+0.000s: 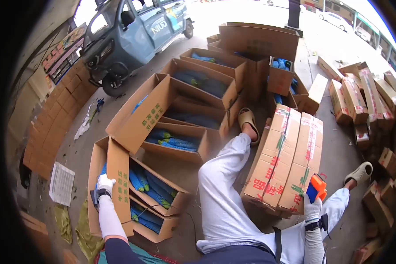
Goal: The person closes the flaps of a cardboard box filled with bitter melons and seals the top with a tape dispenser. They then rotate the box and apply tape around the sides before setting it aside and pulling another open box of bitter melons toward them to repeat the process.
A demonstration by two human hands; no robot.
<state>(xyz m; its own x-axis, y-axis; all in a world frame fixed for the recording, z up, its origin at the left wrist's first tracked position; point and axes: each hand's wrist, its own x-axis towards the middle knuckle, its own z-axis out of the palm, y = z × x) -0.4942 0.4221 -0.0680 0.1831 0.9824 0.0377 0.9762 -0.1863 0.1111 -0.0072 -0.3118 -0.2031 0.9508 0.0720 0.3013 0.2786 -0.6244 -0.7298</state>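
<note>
My left hand (pixel 104 184), in a white glove, is at the flap of an open carton (pixel 119 187) on the left; its fingers curl at the cardboard edge. My right hand (pixel 312 207), also gloved, grips an orange and blue tape dispenser (pixel 316 188) above my right leg. Between my legs stand two closed cartons (pixel 279 158) with red printing and tape. Open cartons beside my left hand hold long green produce in blue netting (pixel 156 189). Another open carton (pixel 176 138) behind them holds similar netted pieces.
More open cartons (pixel 207 81) extend ahead, and a tall box (pixel 259 39) stands behind them. Closed cartons (pixel 352 97) are piled at the right. A blue three-wheeled vehicle (pixel 132 39) is parked at upper left. A white crate (pixel 62 184) lies on the ground at left.
</note>
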